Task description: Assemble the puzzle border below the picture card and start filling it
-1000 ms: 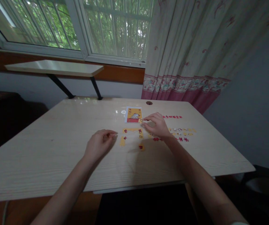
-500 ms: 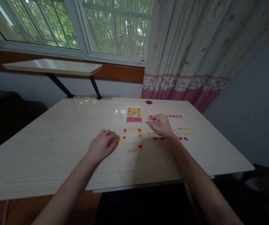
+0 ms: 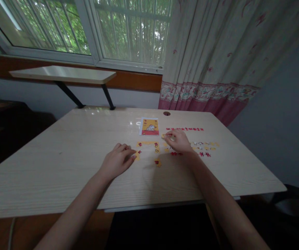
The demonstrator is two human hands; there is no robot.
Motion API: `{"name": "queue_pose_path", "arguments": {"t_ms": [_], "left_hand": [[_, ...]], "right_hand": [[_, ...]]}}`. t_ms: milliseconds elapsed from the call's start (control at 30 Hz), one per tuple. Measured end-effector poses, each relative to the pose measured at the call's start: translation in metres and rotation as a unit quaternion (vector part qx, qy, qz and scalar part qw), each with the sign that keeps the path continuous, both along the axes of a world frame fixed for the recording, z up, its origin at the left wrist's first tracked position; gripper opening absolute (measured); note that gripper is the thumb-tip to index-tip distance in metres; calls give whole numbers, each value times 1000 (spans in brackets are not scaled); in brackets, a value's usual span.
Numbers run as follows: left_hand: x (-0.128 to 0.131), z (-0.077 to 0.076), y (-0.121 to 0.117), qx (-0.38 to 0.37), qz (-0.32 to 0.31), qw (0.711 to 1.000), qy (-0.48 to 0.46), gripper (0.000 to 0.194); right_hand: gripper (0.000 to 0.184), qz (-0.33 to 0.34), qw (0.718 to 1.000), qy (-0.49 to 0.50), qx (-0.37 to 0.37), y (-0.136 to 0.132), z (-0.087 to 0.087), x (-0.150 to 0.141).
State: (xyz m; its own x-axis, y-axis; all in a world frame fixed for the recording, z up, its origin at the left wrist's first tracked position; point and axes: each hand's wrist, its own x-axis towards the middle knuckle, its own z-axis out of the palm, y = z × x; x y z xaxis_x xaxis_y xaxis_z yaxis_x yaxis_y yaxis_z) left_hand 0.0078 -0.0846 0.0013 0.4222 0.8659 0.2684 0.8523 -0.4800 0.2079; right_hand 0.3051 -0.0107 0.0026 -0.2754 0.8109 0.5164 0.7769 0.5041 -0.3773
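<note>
My right hand (image 3: 179, 141) pinches a yellow jigsaw puzzle piece (image 3: 163, 136) between thumb and fingertips, just right of the picture card. The card (image 3: 150, 126) lies flat and shows a white cartoon animal on a yellow and red ground. Beside the partly joined yellow puzzle border (image 3: 148, 143), my left hand (image 3: 118, 160) rests low, thumb and index finger slightly apart. Its fingertips are at the edge of the left-side yellow pieces (image 3: 138, 156). A separate yellow piece with a red mark (image 3: 157, 162) lies below the border's right side.
Loose red pieces (image 3: 184, 129) form a row at the back right. Rows of yellow and white pieces (image 3: 205, 143) and more red pieces (image 3: 205, 154) lie nearer, partly behind my right hand. A raised shelf (image 3: 63, 73) stands at the back left of the wooden table (image 3: 60, 173).
My right hand has moved slightly nearer with the yellow piece, uncovering more of the back red row. The left thumb and index finger have parted a little at the left-side pieces.
</note>
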Motion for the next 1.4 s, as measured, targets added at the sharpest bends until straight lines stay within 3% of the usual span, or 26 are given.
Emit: {"name": "queue_pose_path", "arguments": {"t_ms": [433, 700, 933, 1400], "left_hand": [[2, -2, 4, 13, 17, 1000, 7, 31], [1, -1, 3, 20, 31, 999, -9, 31], [0, -2, 2, 25, 18, 1000, -7, 31], [1, 1, 0, 20, 14, 1000, -13, 31]], "right_hand": [[13, 31, 999, -4, -31, -6, -2, -13], [11, 208, 976, -34, -60, -42, 2, -52], [12, 288, 951, -53, -100, -56, 9, -62], [11, 321, 935, -81, -129, -60, 9, -63]]}}
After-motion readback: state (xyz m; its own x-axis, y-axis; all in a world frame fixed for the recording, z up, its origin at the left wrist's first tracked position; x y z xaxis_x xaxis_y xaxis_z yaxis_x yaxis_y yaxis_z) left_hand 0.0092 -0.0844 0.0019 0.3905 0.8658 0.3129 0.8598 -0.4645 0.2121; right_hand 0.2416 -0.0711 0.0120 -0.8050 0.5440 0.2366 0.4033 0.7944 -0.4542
